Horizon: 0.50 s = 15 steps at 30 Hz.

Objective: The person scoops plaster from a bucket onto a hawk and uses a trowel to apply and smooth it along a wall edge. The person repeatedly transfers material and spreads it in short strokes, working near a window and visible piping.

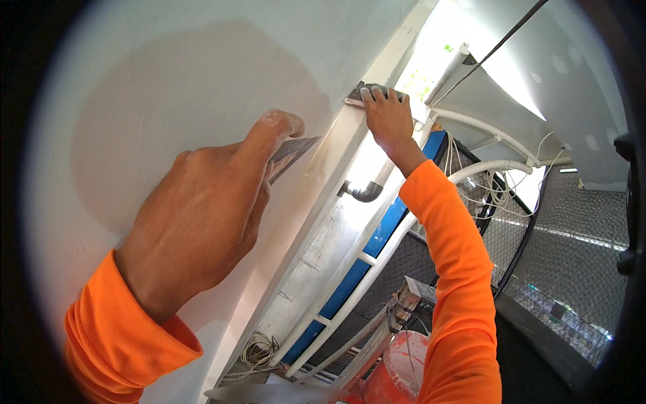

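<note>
My left hand (pixel 202 209) is closed around a putty knife (pixel 293 156), its handle hidden in the palm. The thin metal blade points toward the pale corner strip (pixel 323 165) that edges the smooth grey-white surface (pixel 168 87). Higher up, my right hand (pixel 390 121) bends its fingers over a dark, flat tool (pixel 355 98) resting across the same strip. Its exact kind is partly covered by the fingers. Both sleeves are orange, and the right arm reaches far forward.
Beyond the strip run a white railing (pixel 367 258), a blue panel (pixel 346 289) and a dark pipe elbow (pixel 363 191). A red smeared bucket (pixel 402 363) stands below, beside wooden pieces (pixel 356 343). Coiled white cable (pixel 259 349) lies lower left; more cable (pixel 498 192) hangs by the mesh.
</note>
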Each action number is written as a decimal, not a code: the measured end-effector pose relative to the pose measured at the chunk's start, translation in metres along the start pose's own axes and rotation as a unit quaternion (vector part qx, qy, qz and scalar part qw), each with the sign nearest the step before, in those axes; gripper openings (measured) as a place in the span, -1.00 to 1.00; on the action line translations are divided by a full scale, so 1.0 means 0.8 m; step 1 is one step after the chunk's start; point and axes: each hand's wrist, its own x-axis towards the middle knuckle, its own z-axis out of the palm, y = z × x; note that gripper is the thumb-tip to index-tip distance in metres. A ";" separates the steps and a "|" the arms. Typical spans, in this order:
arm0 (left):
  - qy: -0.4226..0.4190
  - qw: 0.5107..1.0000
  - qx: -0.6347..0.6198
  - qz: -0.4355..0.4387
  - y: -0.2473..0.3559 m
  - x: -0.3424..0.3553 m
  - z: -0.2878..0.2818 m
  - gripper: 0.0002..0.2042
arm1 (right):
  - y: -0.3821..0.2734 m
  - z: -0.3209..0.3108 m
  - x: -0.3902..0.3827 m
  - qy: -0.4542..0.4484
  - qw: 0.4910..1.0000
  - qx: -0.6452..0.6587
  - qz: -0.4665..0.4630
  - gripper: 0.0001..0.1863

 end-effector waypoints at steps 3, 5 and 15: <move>0.002 1.000 0.005 0.001 0.000 0.000 0.001 -0.64 | -0.010 -0.003 -0.007 -0.008 1.000 0.018 0.001 -0.56; 0.007 1.000 0.003 0.007 0.000 0.001 0.001 -0.64 | -0.015 -0.003 -0.012 -0.006 1.000 0.012 0.000 -0.52; 0.002 1.000 0.001 -0.009 0.001 0.003 0.000 -0.64 | -0.045 0.002 -0.044 0.027 0.999 0.014 -0.010 -0.46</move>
